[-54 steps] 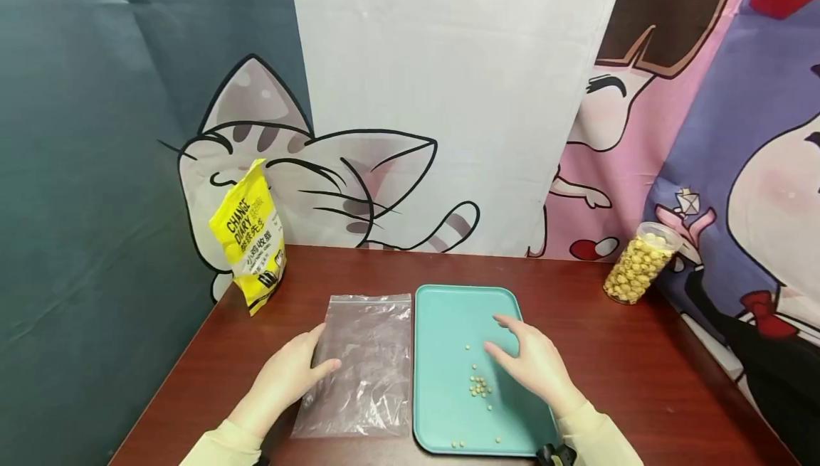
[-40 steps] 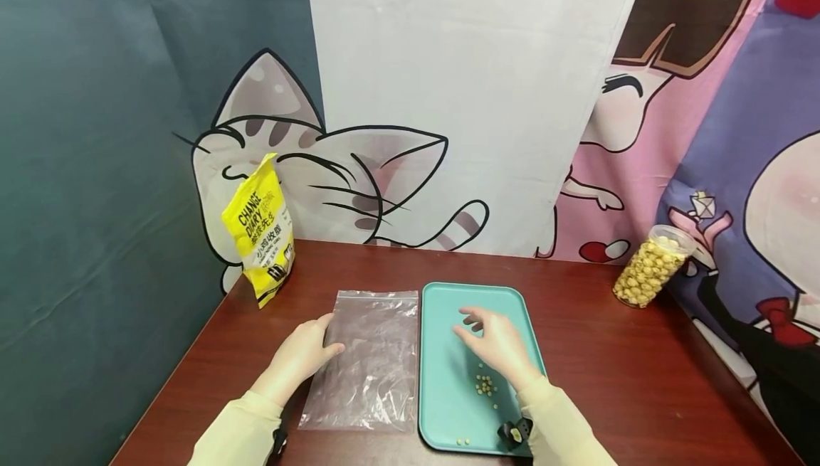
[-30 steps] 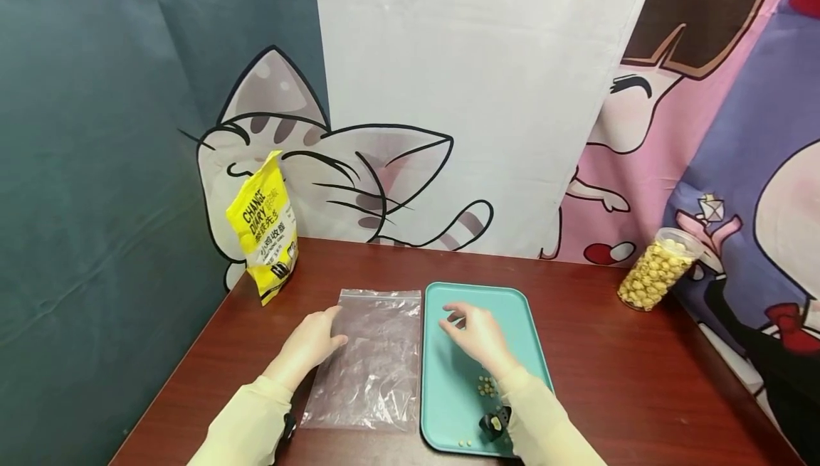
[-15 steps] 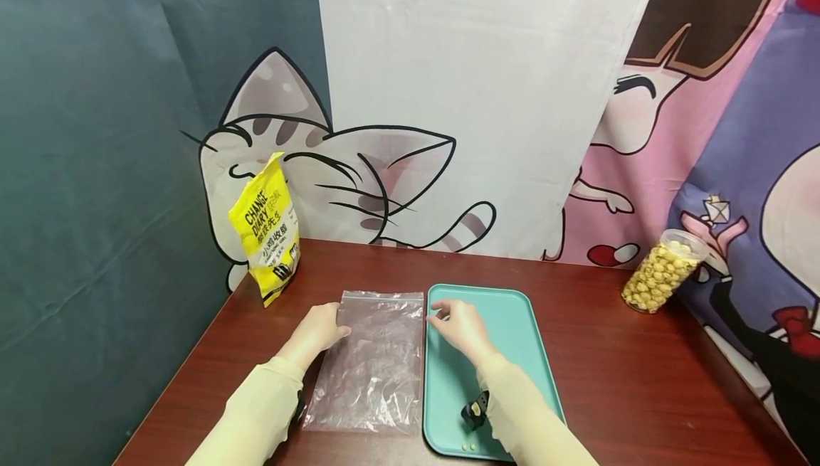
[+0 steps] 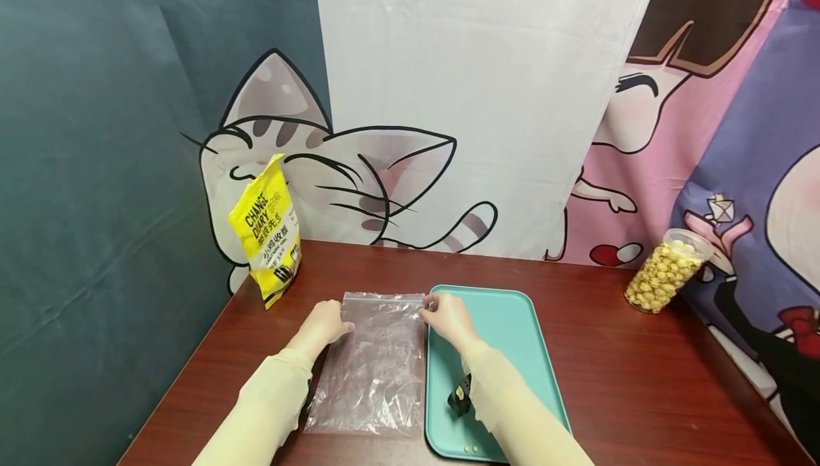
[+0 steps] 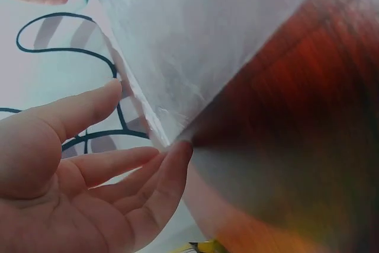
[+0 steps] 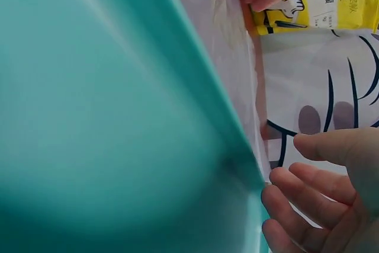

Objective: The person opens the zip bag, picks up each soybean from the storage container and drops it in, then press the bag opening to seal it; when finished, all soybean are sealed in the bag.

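A clear zip-top plastic bag (image 5: 378,363) lies flat on the brown table, its zip edge at the far side. My left hand (image 5: 323,322) is at its upper left corner; in the left wrist view the fingertips (image 6: 185,146) meet that corner while the thumb stands apart. My right hand (image 5: 450,320) reaches over the teal tray (image 5: 506,338) to the bag's upper right corner. In the right wrist view its fingertips (image 7: 271,197) are right at the tray rim, with the thumb spread from them and nothing pinched. Part of the tray is hidden under my right forearm.
Small pale pellets (image 5: 470,449) lie near the tray's front edge. A yellow snack bag (image 5: 269,235) stands at the back left, and a tilted clear jar of yellowish pieces (image 5: 666,274) is at the back right. A printed cloth backdrop (image 5: 480,96) rises behind the table.
My right hand has moved left across the tray to the bag's upper right corner, its forearm now covering the pellet cluster. The left hand has shifted slightly forward along the bag's left edge.
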The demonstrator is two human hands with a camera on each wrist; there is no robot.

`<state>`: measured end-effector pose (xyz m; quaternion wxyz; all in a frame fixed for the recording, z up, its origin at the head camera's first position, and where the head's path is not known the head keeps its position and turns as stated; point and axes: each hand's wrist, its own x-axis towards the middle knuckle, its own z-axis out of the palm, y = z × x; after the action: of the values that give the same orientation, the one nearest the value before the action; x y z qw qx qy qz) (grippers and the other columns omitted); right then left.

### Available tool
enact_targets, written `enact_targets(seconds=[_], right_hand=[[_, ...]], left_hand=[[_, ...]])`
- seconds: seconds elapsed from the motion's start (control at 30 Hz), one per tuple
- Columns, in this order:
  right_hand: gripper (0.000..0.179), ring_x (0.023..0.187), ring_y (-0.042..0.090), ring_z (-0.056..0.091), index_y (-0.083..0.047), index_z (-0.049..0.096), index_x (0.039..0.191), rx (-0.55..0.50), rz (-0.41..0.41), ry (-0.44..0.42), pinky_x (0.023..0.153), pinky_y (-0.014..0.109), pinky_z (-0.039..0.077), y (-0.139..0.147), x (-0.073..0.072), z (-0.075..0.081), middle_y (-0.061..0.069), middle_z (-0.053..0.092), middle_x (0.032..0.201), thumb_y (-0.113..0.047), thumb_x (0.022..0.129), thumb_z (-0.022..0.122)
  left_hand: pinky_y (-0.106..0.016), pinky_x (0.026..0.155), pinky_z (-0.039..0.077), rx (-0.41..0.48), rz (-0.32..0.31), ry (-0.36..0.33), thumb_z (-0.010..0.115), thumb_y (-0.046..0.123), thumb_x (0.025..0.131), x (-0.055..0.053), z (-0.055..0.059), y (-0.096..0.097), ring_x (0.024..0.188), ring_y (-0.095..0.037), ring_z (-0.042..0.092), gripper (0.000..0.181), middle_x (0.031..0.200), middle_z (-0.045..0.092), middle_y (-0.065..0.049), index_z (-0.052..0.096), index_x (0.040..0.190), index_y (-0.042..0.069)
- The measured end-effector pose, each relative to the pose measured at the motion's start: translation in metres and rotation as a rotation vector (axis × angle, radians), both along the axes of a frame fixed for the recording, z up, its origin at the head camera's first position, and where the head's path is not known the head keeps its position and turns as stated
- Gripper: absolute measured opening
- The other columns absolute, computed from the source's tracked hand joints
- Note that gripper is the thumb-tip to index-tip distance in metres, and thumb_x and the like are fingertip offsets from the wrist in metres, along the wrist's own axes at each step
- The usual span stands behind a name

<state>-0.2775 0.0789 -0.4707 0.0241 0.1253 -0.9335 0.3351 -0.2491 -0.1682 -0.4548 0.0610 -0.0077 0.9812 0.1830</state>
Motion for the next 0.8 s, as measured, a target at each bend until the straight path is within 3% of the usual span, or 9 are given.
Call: enact_targets(seconds=[0.43, 0.67, 0.8], right_hand=[[0.022, 0.059, 0.012, 0.052, -0.006, 0.069, 0.099, 0.018, -0.049, -0.023, 0.051, 0.026, 0.040, -0.004, -0.017, -0.007, 0.000, 0.062, 0.070, -0.019, 0.081, 0.073], [0.026, 0.063, 0.013, 0.054, -0.007, 0.068, 0.104, 0.051, -0.079, -0.063, 0.056, 0.030, 0.044, -0.008, -0.025, -0.007, 0.001, 0.066, 0.080, -0.021, 0.082, 0.072], [0.030, 0.068, 0.015, 0.059, -0.008, 0.067, 0.110, 0.061, -0.085, -0.067, 0.058, 0.032, 0.047, -0.011, -0.027, -0.007, 0.003, 0.068, 0.085, -0.021, 0.083, 0.070]], left_hand=[[-0.043, 0.087, 0.051, -0.034, 0.023, 0.004, 0.074, 0.021, 0.079, -0.013, 0.003, 0.003, 0.098, -0.038, 0.062, 0.042, 0.101, 0.065, -0.026, 0.062, 0.102, -0.013], [-0.043, 0.091, 0.050, -0.062, 0.013, -0.022, 0.073, 0.023, 0.081, -0.027, 0.004, 0.005, 0.105, -0.039, 0.060, 0.048, 0.109, 0.064, -0.027, 0.060, 0.111, -0.013], [-0.047, 0.083, 0.052, -0.055, 0.046, -0.037, 0.073, 0.022, 0.081, -0.033, 0.005, 0.005, 0.100, -0.038, 0.061, 0.042, 0.108, 0.064, -0.024, 0.062, 0.108, -0.008]])
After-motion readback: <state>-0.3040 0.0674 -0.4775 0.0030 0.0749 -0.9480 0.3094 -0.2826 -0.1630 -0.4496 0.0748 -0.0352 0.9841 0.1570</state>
